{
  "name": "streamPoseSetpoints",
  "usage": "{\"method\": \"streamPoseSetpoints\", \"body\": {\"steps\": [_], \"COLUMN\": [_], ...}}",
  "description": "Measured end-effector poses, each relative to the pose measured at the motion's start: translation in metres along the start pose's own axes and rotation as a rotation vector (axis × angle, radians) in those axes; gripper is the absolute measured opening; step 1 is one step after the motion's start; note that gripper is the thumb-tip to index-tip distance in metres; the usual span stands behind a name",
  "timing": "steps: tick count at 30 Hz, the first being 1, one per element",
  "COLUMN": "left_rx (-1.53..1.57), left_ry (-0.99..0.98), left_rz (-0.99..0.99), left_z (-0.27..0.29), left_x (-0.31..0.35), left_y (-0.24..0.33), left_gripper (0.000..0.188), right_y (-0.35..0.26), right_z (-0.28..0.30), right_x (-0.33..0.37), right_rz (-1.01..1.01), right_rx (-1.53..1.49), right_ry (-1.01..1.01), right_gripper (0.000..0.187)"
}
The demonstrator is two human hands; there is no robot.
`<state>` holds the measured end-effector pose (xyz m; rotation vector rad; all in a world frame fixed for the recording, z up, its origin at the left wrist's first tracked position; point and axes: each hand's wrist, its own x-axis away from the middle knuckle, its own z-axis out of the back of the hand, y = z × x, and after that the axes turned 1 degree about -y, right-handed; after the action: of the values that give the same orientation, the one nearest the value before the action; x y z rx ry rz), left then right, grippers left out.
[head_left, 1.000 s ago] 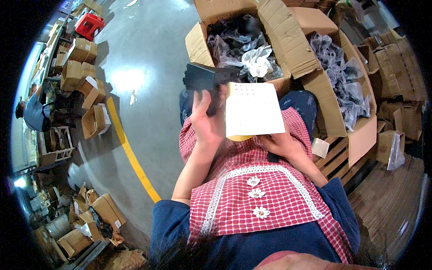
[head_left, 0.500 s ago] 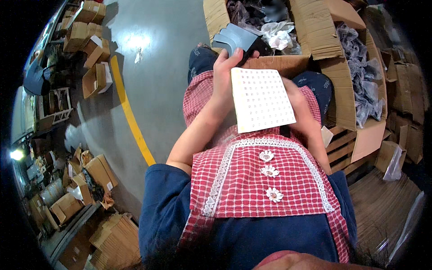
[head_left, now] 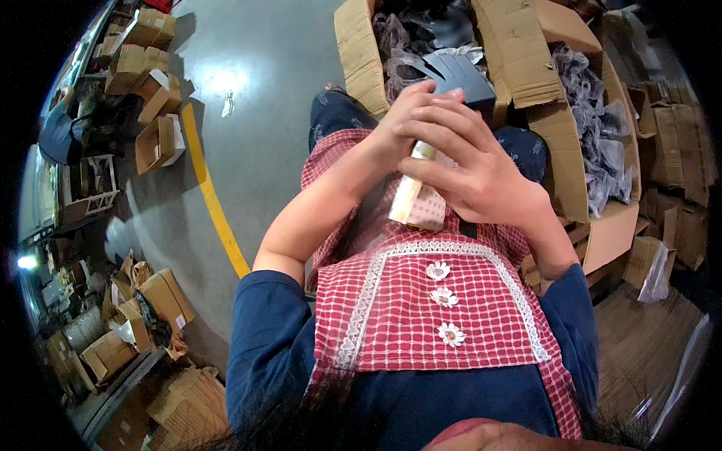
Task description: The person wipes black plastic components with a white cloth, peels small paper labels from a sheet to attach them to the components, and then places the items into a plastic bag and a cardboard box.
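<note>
A dark blue-grey plastic part (head_left: 459,77) with curved slots across one end is above my lap, at the mouth of an open carton. My left hand (head_left: 402,120) is closed round its near end, partly covered by the other hand. Over it bends my right hand (head_left: 489,169), its fingers curled across the left fingers and against the part. Below the fingers hangs a white label sheet (head_left: 425,207) with yellowish edges and rows of small printed marks, tilted steeply and bent. The hands hide its upper portion and what grips it.
An open carton (head_left: 359,49) with bagged dark parts stands ahead. Another carton (head_left: 620,244) at right holds more plastic-wrapped pieces. Flattened cardboard (head_left: 647,338) lies at lower right. On the left, a yellow floor line (head_left: 207,180) runs past several boxes (head_left: 158,143) and shelving.
My right hand has come from behind the label sheet onto the left hand and the plastic part. The sheet has tipped from facing up to steep. The part has shifted slightly right.
</note>
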<state>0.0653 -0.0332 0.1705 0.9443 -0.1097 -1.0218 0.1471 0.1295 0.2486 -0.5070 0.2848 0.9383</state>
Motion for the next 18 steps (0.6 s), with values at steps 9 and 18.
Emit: {"method": "streamPoseSetpoints", "body": {"steps": [9, 18], "left_rx": [1.330, 0.885], "left_ry": [0.707, 0.680], "left_rz": [0.595, 0.637], "left_z": [-0.005, -0.017], "left_x": [-0.007, 0.015], "left_y": [-0.016, 0.016], "left_gripper": [0.020, 0.019], "right_y": [0.015, 0.024], "right_z": [0.014, -0.025], "right_x": [0.019, 0.036], "right_rz": [-0.435, -0.639], "right_rx": [0.060, -0.187], "right_ry": [0.199, 0.277], "right_gripper": [0.042, 0.028]}}
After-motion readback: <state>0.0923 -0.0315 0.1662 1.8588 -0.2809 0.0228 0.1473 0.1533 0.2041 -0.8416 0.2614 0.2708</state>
